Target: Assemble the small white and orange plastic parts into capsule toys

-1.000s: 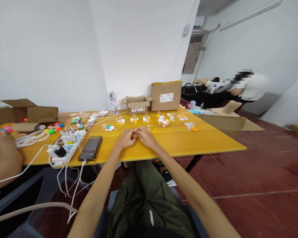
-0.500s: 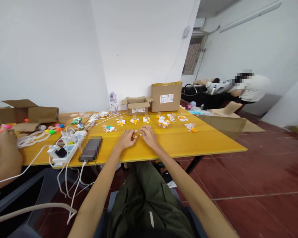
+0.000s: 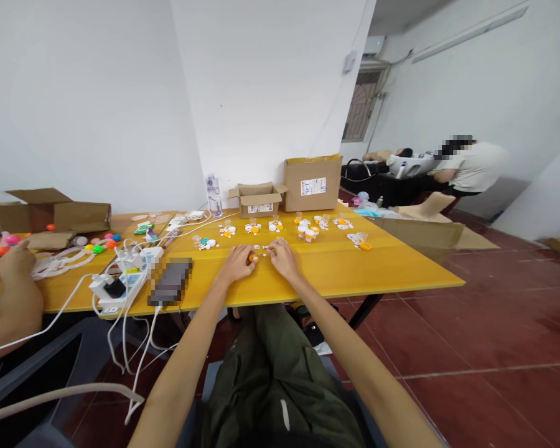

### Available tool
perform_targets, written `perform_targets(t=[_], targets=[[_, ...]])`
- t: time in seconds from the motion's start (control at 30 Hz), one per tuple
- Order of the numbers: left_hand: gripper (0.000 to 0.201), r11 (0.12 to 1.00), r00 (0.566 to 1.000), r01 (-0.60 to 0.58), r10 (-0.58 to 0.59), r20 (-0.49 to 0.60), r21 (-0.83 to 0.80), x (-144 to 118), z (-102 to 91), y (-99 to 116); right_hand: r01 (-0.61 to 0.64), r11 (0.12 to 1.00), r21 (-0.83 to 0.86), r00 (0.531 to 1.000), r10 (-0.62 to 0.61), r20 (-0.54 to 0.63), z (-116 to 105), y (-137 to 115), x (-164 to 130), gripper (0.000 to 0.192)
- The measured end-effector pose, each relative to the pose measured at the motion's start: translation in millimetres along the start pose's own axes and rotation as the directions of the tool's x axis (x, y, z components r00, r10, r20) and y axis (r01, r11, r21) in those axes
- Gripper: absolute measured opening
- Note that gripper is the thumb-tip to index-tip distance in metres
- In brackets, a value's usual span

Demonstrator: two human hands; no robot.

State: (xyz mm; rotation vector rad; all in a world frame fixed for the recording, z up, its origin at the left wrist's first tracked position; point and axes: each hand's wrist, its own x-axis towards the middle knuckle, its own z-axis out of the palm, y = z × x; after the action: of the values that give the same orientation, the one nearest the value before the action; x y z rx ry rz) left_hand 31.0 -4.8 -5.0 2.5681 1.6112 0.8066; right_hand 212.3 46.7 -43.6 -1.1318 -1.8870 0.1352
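Observation:
My left hand point(image 3: 238, 262) rests on the yellow table point(image 3: 382, 264), its fingertips on a small orange cap point(image 3: 252, 257). A hand's width to the right, my right hand point(image 3: 281, 257) also lies on the table, and its fingertips pinch something tiny and white that I cannot make out. Between the two hands lie a few small white pieces point(image 3: 260, 249). Beyond them, rows of small clear cups with orange and white caps point(image 3: 308, 230) spread across the table.
Two cardboard boxes point(image 3: 312, 181) and a water bottle point(image 3: 212, 193) stand at the wall. A power strip with white cables point(image 3: 121, 277) and a dark device point(image 3: 170, 281) lie to the left. A co-worker's hand point(image 3: 14, 264) works at far left; another person point(image 3: 469, 163) sits at back right.
My hands, joined around the orange piece a second ago, have moved apart. The orange cap now sits on the table under my left fingertips.

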Motion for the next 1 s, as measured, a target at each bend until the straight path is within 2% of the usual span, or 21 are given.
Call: perform_targets(t=[0.13,0.4,0.73,1.0], targets=[[0.006,1.000,1.000,-0.003,0.003,0.011,0.020,0.0,-1.1,0.9,0.056,0.998,-0.038,0.996,-0.053,0.075,-1.6,-0.4,-0.7,0.019],[0.011,0.999,1.000,0.017,-0.018,0.022,0.036,-0.4,-2.0,3.6,-0.027,0.992,-0.123,0.986,0.046,0.160,-5.2,-8.2,-1.6,0.014],[0.010,1.000,0.998,-0.003,0.004,0.065,-0.020,-0.9,-6.8,5.4,-0.001,0.995,-0.102,0.989,0.016,0.149,-4.3,-4.0,-1.2,0.016],[0.006,0.998,0.998,0.014,-0.010,0.060,-0.054,-0.6,-5.6,4.6,0.035,0.996,-0.085,0.993,-0.025,0.119,-0.2,0.8,-1.8,0.017]])
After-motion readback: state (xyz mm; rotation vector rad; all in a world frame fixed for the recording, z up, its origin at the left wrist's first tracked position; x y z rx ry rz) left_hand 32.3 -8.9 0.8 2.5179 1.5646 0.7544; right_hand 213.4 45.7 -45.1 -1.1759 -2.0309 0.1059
